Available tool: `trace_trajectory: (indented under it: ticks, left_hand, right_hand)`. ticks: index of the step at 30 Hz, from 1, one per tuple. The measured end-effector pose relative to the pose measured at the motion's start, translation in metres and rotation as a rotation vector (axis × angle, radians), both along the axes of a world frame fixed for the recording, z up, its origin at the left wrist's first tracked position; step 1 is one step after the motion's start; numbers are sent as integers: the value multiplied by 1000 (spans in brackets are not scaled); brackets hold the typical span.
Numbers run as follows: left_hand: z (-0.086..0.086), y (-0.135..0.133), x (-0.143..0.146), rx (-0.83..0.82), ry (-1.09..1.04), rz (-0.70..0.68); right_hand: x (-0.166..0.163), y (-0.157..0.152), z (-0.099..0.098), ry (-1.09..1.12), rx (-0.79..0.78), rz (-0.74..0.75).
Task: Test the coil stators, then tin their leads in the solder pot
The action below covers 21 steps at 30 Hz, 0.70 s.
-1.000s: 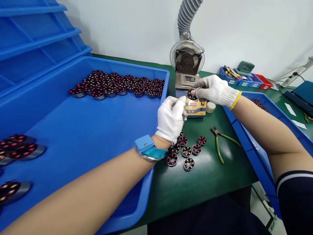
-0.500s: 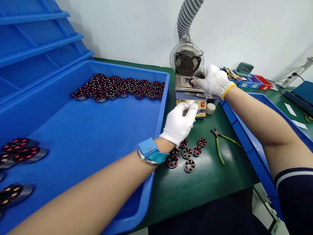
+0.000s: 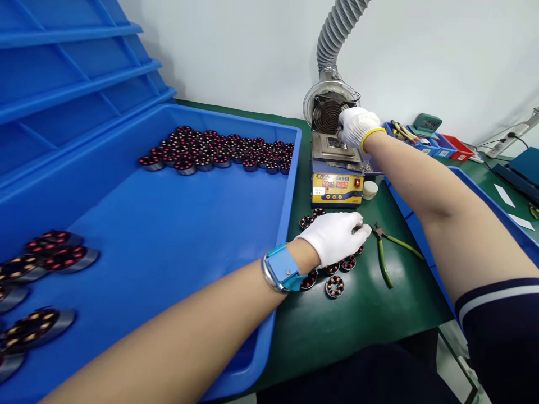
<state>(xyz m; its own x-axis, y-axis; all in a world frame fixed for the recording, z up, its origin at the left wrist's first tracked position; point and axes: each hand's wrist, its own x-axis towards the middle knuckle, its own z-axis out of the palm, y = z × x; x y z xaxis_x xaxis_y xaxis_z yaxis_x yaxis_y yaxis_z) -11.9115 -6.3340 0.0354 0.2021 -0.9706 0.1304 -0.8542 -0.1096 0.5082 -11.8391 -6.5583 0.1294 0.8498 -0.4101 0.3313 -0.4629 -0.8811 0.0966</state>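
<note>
My left hand (image 3: 334,238), in a white glove, is above the near tabletop, over a group of small round copper-wound coils (image 3: 334,286). Its fingers are bent together with the tips beside the pliers; anything between them is hidden. My right hand (image 3: 357,128), in a white knit glove with a yellow cuff, is raised at the back of the solder pot (image 3: 337,188), in front of the round fan grille (image 3: 327,115). Its fingers are curled closed, and what they hold cannot be made out. The pot's metal top and red lit digits are visible.
A large blue bin (image 3: 189,213) on the left contains many coils (image 3: 223,151). Green-handled pliers (image 3: 383,258) lie open to the right. A small white round container (image 3: 369,189) stands beside the pot. A grey duct hose (image 3: 339,33) hangs above. Another blue bin (image 3: 406,205) is at right.
My left hand has moved down and right from the pot's front to above the coils, uncovering the display. My right hand has lifted from the pot's top toward the fan grille. The view shifted slightly.
</note>
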Motion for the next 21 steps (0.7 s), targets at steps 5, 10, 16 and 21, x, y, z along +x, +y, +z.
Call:
trace_trajectory:
  ticks: [5, 10, 16, 21]
  left_hand:
    - [1, 1, -1, 27, 6, -19]
    - [0, 0, -1, 32, 8, -21]
    - [-3, 0, 1, 42, 5, -29]
    - [-4, -3, 2, -57, 196, 129]
  right_hand:
    - [0, 10, 2, 44, -15, -56]
    - [2, 9, -1, 19, 2, -15]
    - [6, -6, -4, -16, -2, 25]
    - [-16, 13, 17, -78, 49, 13]
